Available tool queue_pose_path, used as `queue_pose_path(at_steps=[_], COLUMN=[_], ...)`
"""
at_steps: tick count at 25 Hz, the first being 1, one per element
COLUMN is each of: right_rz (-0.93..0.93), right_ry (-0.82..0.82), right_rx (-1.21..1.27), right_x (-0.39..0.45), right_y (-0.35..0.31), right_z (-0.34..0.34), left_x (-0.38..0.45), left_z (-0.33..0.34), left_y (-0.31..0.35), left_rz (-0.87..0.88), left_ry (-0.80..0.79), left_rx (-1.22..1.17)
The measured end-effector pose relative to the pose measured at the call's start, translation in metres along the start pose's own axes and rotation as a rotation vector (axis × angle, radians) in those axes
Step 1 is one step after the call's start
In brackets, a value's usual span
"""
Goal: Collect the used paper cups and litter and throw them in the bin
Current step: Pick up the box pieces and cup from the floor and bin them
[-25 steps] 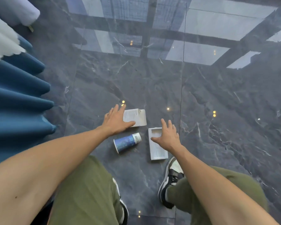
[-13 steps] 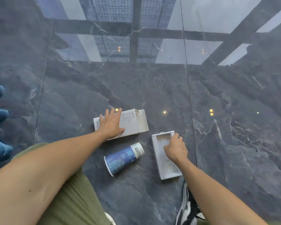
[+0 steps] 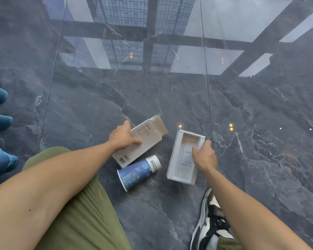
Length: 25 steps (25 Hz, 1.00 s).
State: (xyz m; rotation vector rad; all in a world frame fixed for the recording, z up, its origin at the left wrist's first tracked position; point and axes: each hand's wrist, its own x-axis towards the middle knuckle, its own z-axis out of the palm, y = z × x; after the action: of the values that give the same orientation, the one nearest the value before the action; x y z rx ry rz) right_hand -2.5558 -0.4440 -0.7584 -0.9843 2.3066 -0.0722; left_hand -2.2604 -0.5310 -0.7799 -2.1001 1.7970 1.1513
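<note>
Blue patterned paper cup (image 3: 139, 171) lies sideways, white-banded base.

Soft, even daylight. The glossy dark grey marble floor (image 3: 170, 98) mirrors bright window panes and small warm lamp spots as glare. Wide-angle bending stretches the edges; focus is sharp.

Blue patterned cup (image 3: 138, 172): lies on its side on the floor, white-rimmed mouth toward the viewer. Flat white carton (image 3: 140, 141): just beyond the cup, end flap open, tilted. Open white tray (image 3: 185, 156): right of the cup, apart from it, printed slip inside.
</note>
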Motion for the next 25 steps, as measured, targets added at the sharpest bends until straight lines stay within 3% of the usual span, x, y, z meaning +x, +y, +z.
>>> queue_pose_path(at_steps=[3,8,10,14,18,23,25], right_rz=[0.021,-0.113,-0.163,-0.217,-0.254,-0.209,-0.266], right_ry=[0.031,-0.109,-0.147,-0.166,-0.153,-0.219,-0.150], right_rx=[0.256,0.437,0.465,0.495,0.417,0.539,0.349], right_x=[0.003,-0.023,-0.036,-0.051,-0.053,-0.055,-0.060], right_y=[-0.031,-0.089,-0.103,-0.114,-0.110,-0.105,-0.082], right_z=[-0.022,-0.011,0.004,0.027,0.033,0.037,0.044], left_x=[-0.008,-0.032,-0.041,-0.046,-0.047,-0.039,-0.033], left_z=[-0.015,-0.034,-0.038,-0.043,-0.035,-0.035,-0.040], left_y=[0.006,0.012,0.016,0.014,0.011,0.004,0.002], left_rz=[0.040,0.024,0.033,0.066,0.112,-0.025,-0.093], left_ry=[0.064,-0.051,-0.080,-0.295,-0.337,-0.166,-0.066], left_rx=[-0.292,-0.754,-0.773,-0.872,-0.821,-0.869,-0.926])
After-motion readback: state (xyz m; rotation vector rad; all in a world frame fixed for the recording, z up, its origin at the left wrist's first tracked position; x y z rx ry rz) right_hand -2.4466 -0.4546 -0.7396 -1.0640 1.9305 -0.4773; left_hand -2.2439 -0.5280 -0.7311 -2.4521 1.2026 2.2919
